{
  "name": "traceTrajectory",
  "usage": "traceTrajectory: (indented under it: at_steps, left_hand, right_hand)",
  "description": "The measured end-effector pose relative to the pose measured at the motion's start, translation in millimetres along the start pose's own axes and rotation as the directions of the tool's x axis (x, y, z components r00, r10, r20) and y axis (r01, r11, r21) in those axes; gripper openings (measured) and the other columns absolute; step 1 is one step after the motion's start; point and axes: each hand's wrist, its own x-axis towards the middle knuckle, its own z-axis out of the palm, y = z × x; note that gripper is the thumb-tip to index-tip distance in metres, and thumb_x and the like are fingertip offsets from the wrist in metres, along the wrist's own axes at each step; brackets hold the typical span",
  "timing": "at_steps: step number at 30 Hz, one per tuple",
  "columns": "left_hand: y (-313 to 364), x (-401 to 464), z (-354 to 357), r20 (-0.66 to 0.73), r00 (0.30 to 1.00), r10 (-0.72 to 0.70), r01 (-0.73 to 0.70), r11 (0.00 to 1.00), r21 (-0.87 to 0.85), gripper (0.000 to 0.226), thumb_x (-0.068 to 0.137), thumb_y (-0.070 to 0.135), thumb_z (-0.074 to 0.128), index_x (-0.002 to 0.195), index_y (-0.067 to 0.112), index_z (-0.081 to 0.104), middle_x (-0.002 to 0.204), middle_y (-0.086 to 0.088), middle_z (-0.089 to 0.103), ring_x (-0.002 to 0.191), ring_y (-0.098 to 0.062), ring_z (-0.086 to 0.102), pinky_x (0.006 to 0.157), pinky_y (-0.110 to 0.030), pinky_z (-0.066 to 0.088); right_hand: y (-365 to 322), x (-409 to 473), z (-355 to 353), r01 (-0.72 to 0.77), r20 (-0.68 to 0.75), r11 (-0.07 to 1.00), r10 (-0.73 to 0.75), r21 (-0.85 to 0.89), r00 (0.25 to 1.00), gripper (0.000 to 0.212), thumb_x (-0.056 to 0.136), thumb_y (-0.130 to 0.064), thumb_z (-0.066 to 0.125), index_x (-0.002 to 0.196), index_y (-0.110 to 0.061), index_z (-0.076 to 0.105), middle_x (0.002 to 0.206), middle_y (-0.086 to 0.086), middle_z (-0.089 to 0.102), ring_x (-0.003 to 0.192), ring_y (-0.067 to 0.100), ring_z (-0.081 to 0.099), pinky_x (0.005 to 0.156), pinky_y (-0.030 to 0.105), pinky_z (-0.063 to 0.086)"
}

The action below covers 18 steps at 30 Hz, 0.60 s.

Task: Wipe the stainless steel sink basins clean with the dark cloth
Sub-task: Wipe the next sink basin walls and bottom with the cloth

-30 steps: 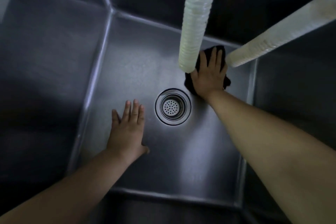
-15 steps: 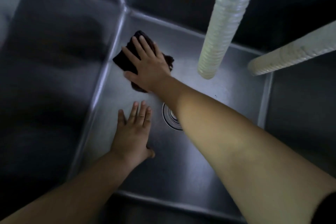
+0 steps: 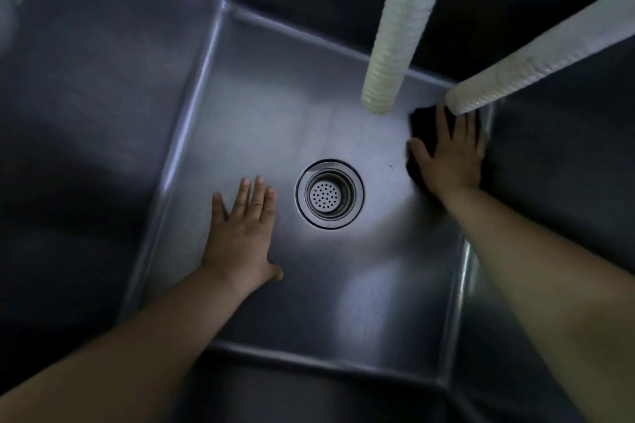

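I look down into a deep stainless steel sink basin (image 3: 275, 120) with a round perforated drain (image 3: 330, 194) in the middle of its floor. My right hand (image 3: 450, 156) presses flat on the dark cloth (image 3: 421, 124) at the far right corner of the floor, against the right wall. Most of the cloth is hidden under the palm. My left hand (image 3: 244, 233) rests flat on the floor just left of the drain, fingers spread, holding nothing.
Two pale ribbed hoses hang into the basin from above: one (image 3: 395, 31) ends over the back of the floor, the other (image 3: 536, 55) slants in from the right and ends just above my right hand. Steep steel walls (image 3: 103, 96) surround the floor.
My right hand swept the cloth from the far right to the far left corner, then back across to the far right corner. The left hand stayed planted beside the drain.
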Motion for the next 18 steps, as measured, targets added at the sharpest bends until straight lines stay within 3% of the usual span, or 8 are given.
traceTrajectory:
  at_steps: [3, 7, 11, 14, 18]
  left_hand:
    - [0, 0, -1, 0.006, 1.000, 0.002, -0.002, 1.000, -0.004, 0.135, 0.058, 0.068, 0.069, 0.147, 0.012, -0.016, 0.155, -0.008, -0.025, 0.142, -0.026, -0.022, 0.111, -0.057, -0.007]
    - [1, -1, -3, 0.007, 1.000, 0.006, -0.006, 1.000, -0.013, 0.135, 0.058, 0.065, 0.071, 0.148, 0.011, -0.014, 0.156, -0.008, -0.022, 0.143, -0.026, -0.019, 0.111, -0.058, -0.006]
    - [3, -1, -5, 0.018, 1.000, 0.001, -0.001, 1.000, 0.004, 0.134, 0.060, 0.060, 0.074, 0.147, 0.009, -0.014, 0.156, -0.010, -0.021, 0.143, -0.029, -0.019, 0.110, -0.061, -0.005]
    - [3, -1, -5, 0.024, 1.000, 0.001, -0.001, 1.000, 0.012, 0.133, 0.062, 0.060, 0.073, 0.147, 0.008, -0.015, 0.155, -0.010, -0.022, 0.143, -0.030, -0.019, 0.110, -0.061, -0.004]
    - [2, -1, -4, 0.006, 1.000, 0.015, -0.015, 1.000, 0.007, 0.132, 0.061, 0.060, 0.073, 0.147, 0.009, -0.014, 0.156, -0.010, -0.021, 0.143, -0.029, -0.019, 0.111, -0.061, -0.004]
  right_hand:
    - [2, -40, 5, -0.048, 0.017, 0.999, 0.048, -0.013, 0.999, 0.075, 0.086, -0.059, 0.030, 0.150, -0.021, 0.017, 0.157, 0.016, 0.011, 0.145, 0.028, 0.002, 0.117, 0.043, -0.003]
    - [-13, -103, 16, -0.091, 0.047, 0.996, 0.092, -0.016, 0.995, 0.075, 0.085, -0.058, 0.031, 0.149, -0.020, 0.023, 0.155, 0.020, 0.016, 0.144, 0.034, 0.006, 0.116, 0.050, 0.004]
    - [-31, -159, 27, 0.023, 0.109, 0.998, -0.017, -0.050, 0.994, 0.078, 0.083, -0.061, 0.031, 0.148, -0.017, 0.025, 0.153, 0.025, 0.018, 0.143, 0.040, 0.009, 0.114, 0.055, 0.009]
    - [-39, -169, 28, 0.068, 0.129, 0.997, -0.063, -0.033, 0.990, 0.080, 0.084, -0.062, 0.028, 0.149, -0.016, 0.021, 0.154, 0.024, 0.013, 0.144, 0.039, 0.003, 0.115, 0.053, 0.001]
    - [-41, -135, 23, -0.057, 0.058, 0.998, 0.056, 0.010, 0.997, 0.075, 0.089, -0.057, 0.024, 0.150, -0.015, 0.017, 0.155, 0.022, 0.012, 0.144, 0.036, 0.003, 0.116, 0.049, 0.000]
